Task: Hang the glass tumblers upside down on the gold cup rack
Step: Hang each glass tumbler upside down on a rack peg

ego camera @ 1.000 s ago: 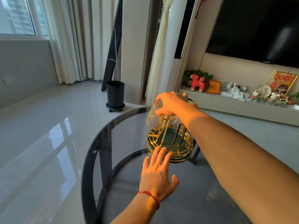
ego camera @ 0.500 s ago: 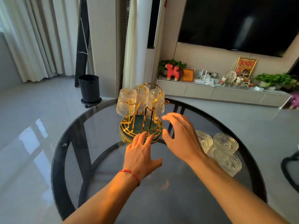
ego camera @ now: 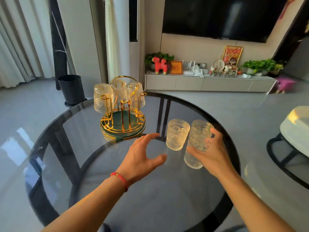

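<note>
The gold cup rack [ego camera: 122, 129] with its green base stands at the far left of the round glass table [ego camera: 150, 198]. Three glass tumblers [ego camera: 102, 97] hang upside down on it. Right of the rack, three more tumblers stand upright in a cluster. One stands free [ego camera: 177, 134] and another [ego camera: 201, 127] is behind my right hand [ego camera: 215, 156]. That hand wraps the nearest tumbler [ego camera: 192, 160], thumb on its left side and fingers on its right. My left hand [ego camera: 142, 156], with a red string at the wrist, hovers with fingers spread between the rack and the tumblers.
The table's dark rim curves close behind the upright tumblers. A black bin [ego camera: 71, 88] stands on the floor beyond the rack. A low TV cabinet [ego camera: 209, 82] with ornaments lines the far wall. A white round stool [ego camera: 296, 128] sits at the right.
My right hand left the rack, swung right and closed around the nearest upright tumbler. My left hand lifted off the rack's base and drifted right. The view turned right.
</note>
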Available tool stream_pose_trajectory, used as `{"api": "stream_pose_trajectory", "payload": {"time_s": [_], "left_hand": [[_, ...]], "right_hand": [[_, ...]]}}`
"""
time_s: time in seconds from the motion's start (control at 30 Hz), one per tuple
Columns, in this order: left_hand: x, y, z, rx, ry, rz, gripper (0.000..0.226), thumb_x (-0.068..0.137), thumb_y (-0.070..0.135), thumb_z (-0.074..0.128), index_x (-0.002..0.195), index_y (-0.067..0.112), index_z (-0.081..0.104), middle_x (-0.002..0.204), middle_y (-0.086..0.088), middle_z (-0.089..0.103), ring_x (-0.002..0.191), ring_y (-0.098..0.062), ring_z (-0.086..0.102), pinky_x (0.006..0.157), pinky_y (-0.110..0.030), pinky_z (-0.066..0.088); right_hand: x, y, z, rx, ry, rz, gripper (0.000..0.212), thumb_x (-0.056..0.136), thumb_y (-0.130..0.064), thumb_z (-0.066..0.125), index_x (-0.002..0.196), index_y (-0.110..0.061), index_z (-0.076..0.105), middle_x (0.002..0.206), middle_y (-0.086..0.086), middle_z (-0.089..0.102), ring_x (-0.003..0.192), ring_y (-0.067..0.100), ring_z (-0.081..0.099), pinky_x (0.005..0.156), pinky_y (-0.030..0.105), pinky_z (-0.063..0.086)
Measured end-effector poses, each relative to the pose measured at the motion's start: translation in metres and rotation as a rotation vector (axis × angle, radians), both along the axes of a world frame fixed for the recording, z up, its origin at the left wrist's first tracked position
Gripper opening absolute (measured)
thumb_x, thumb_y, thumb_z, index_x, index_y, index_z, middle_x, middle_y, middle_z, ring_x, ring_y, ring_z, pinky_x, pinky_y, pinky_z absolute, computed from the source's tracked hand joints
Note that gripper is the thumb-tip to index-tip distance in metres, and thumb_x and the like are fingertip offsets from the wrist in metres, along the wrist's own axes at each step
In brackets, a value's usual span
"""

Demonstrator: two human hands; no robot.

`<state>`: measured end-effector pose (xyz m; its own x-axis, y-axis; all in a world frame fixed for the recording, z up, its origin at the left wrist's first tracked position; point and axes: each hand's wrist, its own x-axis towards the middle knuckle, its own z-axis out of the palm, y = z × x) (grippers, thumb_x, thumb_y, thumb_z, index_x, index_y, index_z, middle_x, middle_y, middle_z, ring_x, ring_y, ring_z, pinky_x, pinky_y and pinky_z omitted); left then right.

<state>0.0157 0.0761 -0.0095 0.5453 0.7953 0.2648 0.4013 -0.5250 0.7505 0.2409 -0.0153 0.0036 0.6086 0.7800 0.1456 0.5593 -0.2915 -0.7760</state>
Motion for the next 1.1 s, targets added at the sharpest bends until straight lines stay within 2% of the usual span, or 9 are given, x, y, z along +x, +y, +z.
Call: {"api": "stream_pose_trajectory", "payload": {"time_s": [0.1, 0.23, 0.33, 0.5, 0.63, 0.73, 0.8, 0.9, 1.1], "left_hand": [[0.004, -0.004, 0.001, -0.068, -0.053, -0.005, 0.067, 0.082, 0.046, 0.076, 0.14, 0.033, 0.046, 0.137, 0.005, 0.055, 0.122, -0.007, 0.05, 0.096, -0.033, 0.053], [0.011, -0.012, 0.001, -0.152, -0.117, -0.044, 0.073, 0.081, 0.046, 0.077, 0.143, 0.033, 0.04, 0.136, 0.007, 0.05, 0.11, -0.005, 0.059, 0.081, -0.023, 0.058], [0.018, -0.023, 0.0, -0.191, -0.112, -0.098, 0.076, 0.079, 0.052, 0.077, 0.143, 0.038, 0.037, 0.133, 0.01, 0.051, 0.108, -0.003, 0.06, 0.078, -0.021, 0.058], [0.03, -0.039, 0.002, -0.375, -0.173, -0.177, 0.089, 0.069, 0.063, 0.077, 0.144, 0.04, 0.035, 0.127, 0.012, 0.056, 0.105, -0.006, 0.064, 0.084, -0.035, 0.06], [0.021, -0.043, 0.01, -0.224, -0.107, -0.094, 0.077, 0.063, 0.058, 0.078, 0.131, 0.039, 0.048, 0.108, 0.017, 0.064, 0.094, 0.003, 0.064, 0.076, -0.018, 0.056], [0.005, -0.029, 0.024, -0.379, -0.262, -0.005, 0.064, 0.064, 0.041, 0.083, 0.121, 0.027, 0.057, 0.108, 0.005, 0.066, 0.093, -0.01, 0.069, 0.066, -0.029, 0.061], [-0.006, -0.016, 0.035, -0.556, -0.447, 0.012, 0.058, 0.068, 0.031, 0.08, 0.12, 0.019, 0.057, 0.116, -0.009, 0.064, 0.099, -0.024, 0.069, 0.066, -0.042, 0.063], [-0.021, -0.001, 0.041, -0.67, -0.614, -0.007, 0.054, 0.071, 0.024, 0.072, 0.121, 0.014, 0.056, 0.119, -0.017, 0.062, 0.102, -0.031, 0.067, 0.071, -0.044, 0.061], [-0.034, 0.018, 0.03, -0.825, -0.762, -0.078, 0.053, 0.074, 0.016, 0.061, 0.127, 0.017, 0.057, 0.129, -0.018, 0.057, 0.117, -0.037, 0.059, 0.079, -0.045, 0.058]], "right_hand": [[0.008, -0.004, -0.008, -0.02, 0.056, 0.026, 0.097, 0.064, -0.041, 0.094, 0.142, -0.017, 0.04, 0.128, -0.006, 0.057, 0.113, 0.016, 0.058, 0.092, 0.037, 0.053], [0.018, -0.013, -0.01, -0.071, 0.03, 0.121, 0.087, 0.068, -0.044, 0.091, 0.138, -0.031, 0.039, 0.11, -0.025, 0.054, 0.106, 0.012, 0.057, 0.073, 0.022, 0.046], [0.018, -0.023, -0.002, -0.082, -0.023, 0.188, 0.088, 0.062, -0.052, 0.091, 0.135, -0.039, 0.043, 0.119, -0.014, 0.062, 0.107, 0.013, 0.063, 0.082, 0.03, 0.052], [-0.007, -0.032, 0.009, -0.022, -0.116, 0.511, 0.085, 0.062, -0.05, 0.091, 0.135, -0.048, 0.047, 0.131, -0.023, 0.06, 0.12, -0.005, 0.056, 0.095, 0.025, 0.053], [-0.031, -0.026, 0.004, 0.011, -0.154, 0.66, 0.096, 0.065, -0.046, 0.091, 0.147, -0.048, 0.041, 0.138, -0.03, 0.05, 0.13, -0.006, 0.048, 0.105, 0.02, 0.046], [-0.042, -0.016, 0.009, 0.076, -0.044, 0.634, 0.09, 0.075, -0.056, 0.083, 0.152, -0.046, 0.037, 0.141, -0.028, 0.052, 0.129, -0.009, 0.049, 0.103, 0.013, 0.043], [-0.047, -0.006, 0.01, 0.072, -0.011, 0.617, 0.081, 0.085, -0.063, 0.064, 0.156, -0.043, 0.031, 0.156, -0.02, 0.043, 0.141, -0.003, 0.041, 0.114, 0.023, 0.037], [-0.062, 0.01, 0.01, 0.05, 0.206, 0.643, 0.064, 0.093, -0.066, 0.042, 0.153, -0.056, 0.024, 0.167, -0.018, 0.027, 0.15, 0.008, 0.033, 0.12, 0.035, 0.032], [-0.078, 0.04, 0.013, 0.172, 0.519, 0.568, 0.052, 0.089, -0.051, 0.071, 0.137, -0.043, 0.054, 0.129, 0.01, 0.069, 0.108, 0.018, 0.074, 0.099, 0.043, 0.057]]}}
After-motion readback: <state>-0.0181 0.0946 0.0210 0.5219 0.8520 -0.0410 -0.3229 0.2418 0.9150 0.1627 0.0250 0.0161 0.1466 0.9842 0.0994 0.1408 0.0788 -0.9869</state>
